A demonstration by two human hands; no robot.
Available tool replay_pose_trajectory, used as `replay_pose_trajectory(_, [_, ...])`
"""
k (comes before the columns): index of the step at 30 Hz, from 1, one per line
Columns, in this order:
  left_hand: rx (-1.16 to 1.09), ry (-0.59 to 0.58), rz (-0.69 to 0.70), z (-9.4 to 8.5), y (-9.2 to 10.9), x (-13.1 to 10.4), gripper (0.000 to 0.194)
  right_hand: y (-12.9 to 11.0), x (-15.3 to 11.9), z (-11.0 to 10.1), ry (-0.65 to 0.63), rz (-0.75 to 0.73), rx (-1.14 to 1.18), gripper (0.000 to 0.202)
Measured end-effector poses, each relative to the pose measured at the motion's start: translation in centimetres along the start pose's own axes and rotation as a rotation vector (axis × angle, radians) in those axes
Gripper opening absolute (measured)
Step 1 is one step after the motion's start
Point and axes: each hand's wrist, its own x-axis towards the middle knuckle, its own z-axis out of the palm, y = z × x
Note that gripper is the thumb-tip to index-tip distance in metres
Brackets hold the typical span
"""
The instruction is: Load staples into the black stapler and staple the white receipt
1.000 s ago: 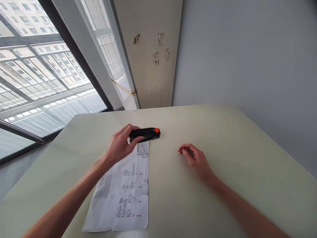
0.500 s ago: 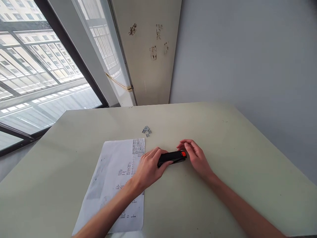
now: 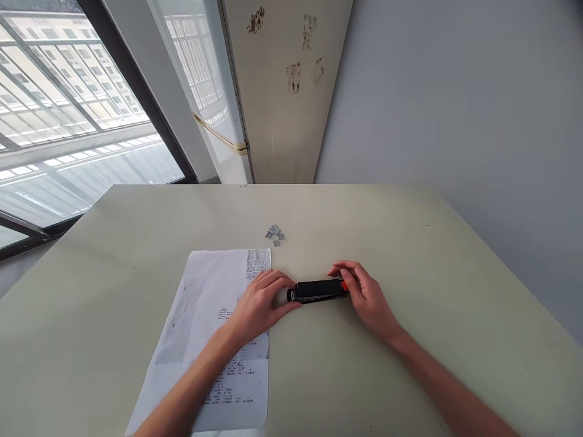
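A black stapler [image 3: 320, 290] with a red end lies level just above or on the table, between my two hands. My right hand [image 3: 364, 297] has its thumb and curled fingers around the red end, covering part of it. At the other end is my left hand [image 3: 262, 303], its thumb and fingers spread apart around the stapler's tip; the thumb lies close to the tip, and I cannot tell whether they touch. Beneath my left hand and forearm lies a printed sheet of paper [image 3: 214, 273]. Several small strips of staples [image 3: 274, 233] lie in a loose group beyond the stapler.
The pale green table [image 3: 410, 243] reaches to a grey wall [image 3: 455, 91] on the right. Behind its far edge stands a cream refrigerator [image 3: 282, 133] with brown marks and a tied band. A large window [image 3: 68, 121] is at the left.
My left hand has loosened from the stapler and drawn back left, fingers spreading. My right hand has closed around the red end. The view has tilted slightly downward.
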Motion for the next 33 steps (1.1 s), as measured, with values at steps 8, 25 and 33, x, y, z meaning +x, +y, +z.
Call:
replay_pose_trajectory(8, [0.015,0.056,0.004,0.6,0.2,-0.5,0.016,0.5,-0.3,-0.2,-0.078,-0.009,-0.102,0.036])
replay_pose_trajectory(25, [0.154,0.035,0.08,-3.2,-1.8,-0.8,0.023,0.6,0.6,-3.0,-0.206,-0.109,-0.305,0.025])
replay_pose_trajectory(33, [0.366,0.116,-0.245,-3.4,-3.6,3.9,0.025,0.8,0.6,-2.6,-0.208,-0.163,-0.339,0.025])
